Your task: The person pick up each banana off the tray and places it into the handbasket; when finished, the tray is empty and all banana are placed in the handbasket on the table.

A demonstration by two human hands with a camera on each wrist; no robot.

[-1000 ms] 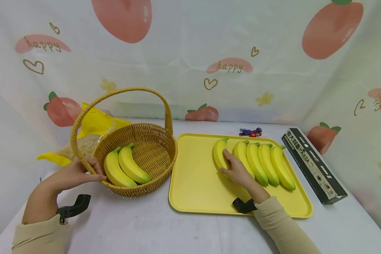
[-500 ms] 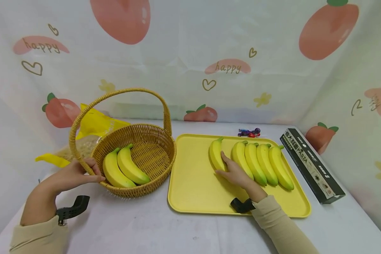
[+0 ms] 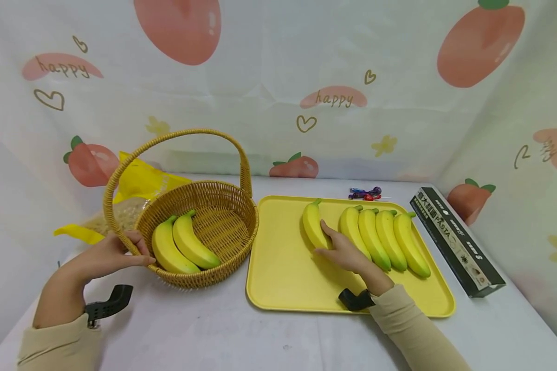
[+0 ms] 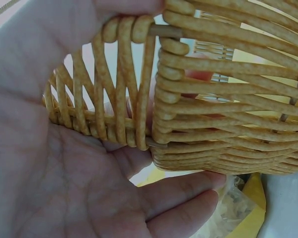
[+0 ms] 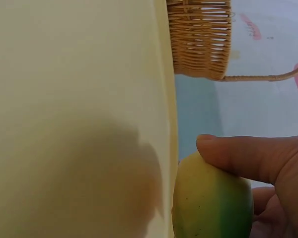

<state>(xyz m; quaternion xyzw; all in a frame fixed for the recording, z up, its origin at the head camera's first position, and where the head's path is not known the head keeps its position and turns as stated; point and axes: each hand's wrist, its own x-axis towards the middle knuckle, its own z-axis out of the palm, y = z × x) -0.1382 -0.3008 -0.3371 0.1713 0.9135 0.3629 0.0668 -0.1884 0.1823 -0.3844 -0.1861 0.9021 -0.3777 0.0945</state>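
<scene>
In the head view my right hand (image 3: 341, 251) holds a yellow banana (image 3: 312, 224) over the yellow tray (image 3: 278, 278). Thumb and fingers pinch it near its green-tinged end, and the right wrist view shows this banana (image 5: 208, 208) close up. Several more bananas (image 3: 373, 239) lie side by side just right of that hand. At the left, my left hand (image 3: 111, 257) grips a wicker basket (image 3: 229, 263) where the tall handle meets the rim. Two bananas (image 3: 192, 245) rest inside the basket. The left wrist view has the woven handle base (image 4: 126, 94) between thumb and fingers.
Behind the basket lies a yellow and clear bag (image 3: 144, 180). Wrapped lollipops (image 3: 367, 194) sit beyond the tray's back edge. A long black pasta box (image 3: 459, 242) stands right of the tray. A printed cloth backdrop (image 3: 260, 77) closes off the back.
The right hand has shifted slightly left together with its banana, widening the gap to the row of bananas. My left hand stays on the basket.
</scene>
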